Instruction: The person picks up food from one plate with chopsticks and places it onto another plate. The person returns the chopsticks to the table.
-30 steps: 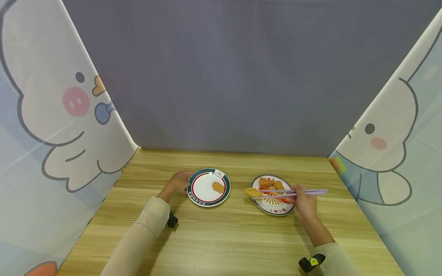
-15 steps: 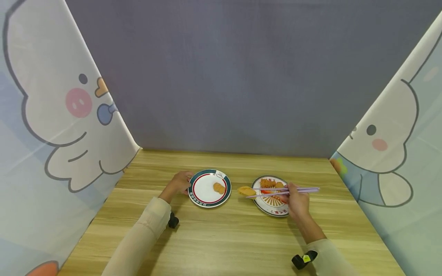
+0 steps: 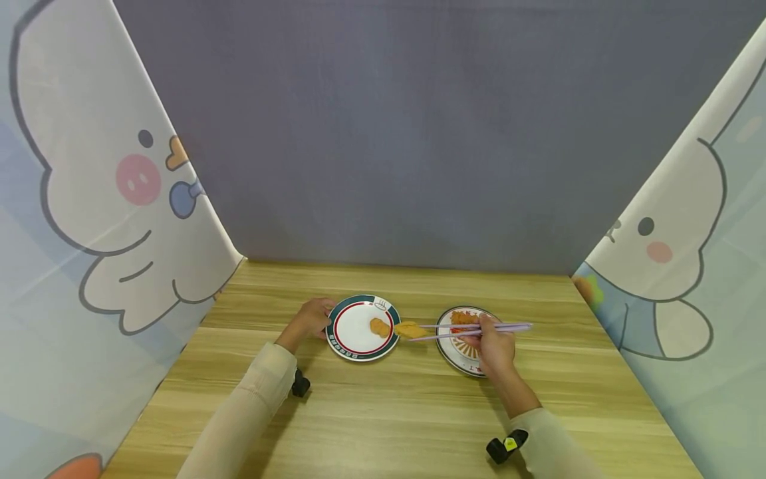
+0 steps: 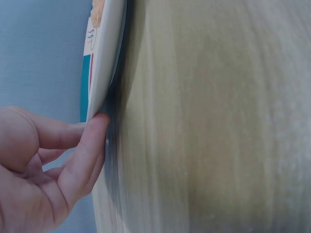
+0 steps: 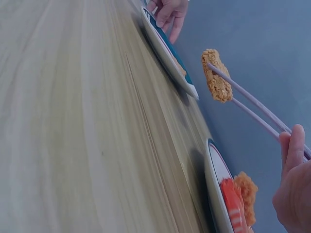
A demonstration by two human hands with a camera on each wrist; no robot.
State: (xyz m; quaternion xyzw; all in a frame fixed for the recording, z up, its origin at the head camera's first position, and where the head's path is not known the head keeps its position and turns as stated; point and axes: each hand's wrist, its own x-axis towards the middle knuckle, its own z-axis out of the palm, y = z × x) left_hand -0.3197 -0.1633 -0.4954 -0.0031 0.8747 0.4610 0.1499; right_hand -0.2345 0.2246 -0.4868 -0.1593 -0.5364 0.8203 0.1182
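Note:
My left hand [image 3: 314,318] pinches the left rim of a white plate [image 3: 353,332] with a green border; in the left wrist view its fingertips [image 4: 99,121] meet that rim. A small golden nugget [image 3: 379,326] lies on the plate's right side. My right hand [image 3: 497,346] holds a pair of lilac chopsticks [image 5: 257,114]. Their tips grip a golden piece of fried chicken [image 5: 218,77], raised above the table and overlapping the green-bordered plate's right rim in the head view. Beneath the right hand sits a second, patterned plate [image 3: 467,364], partly hidden by it.
On the patterned plate lie a crumbed fried piece [image 5: 247,194] and a red-and-white striped, shrimp-like piece [image 5: 234,206]. The wooden table [image 3: 383,426] ends at a grey backdrop [image 3: 407,133], with cartoon-printed panels [image 3: 108,199] on both sides.
My right hand has moved left, carrying the fried chicken in the chopsticks from over the patterned plate to the green-bordered plate's edge. My left hand stays at its rim.

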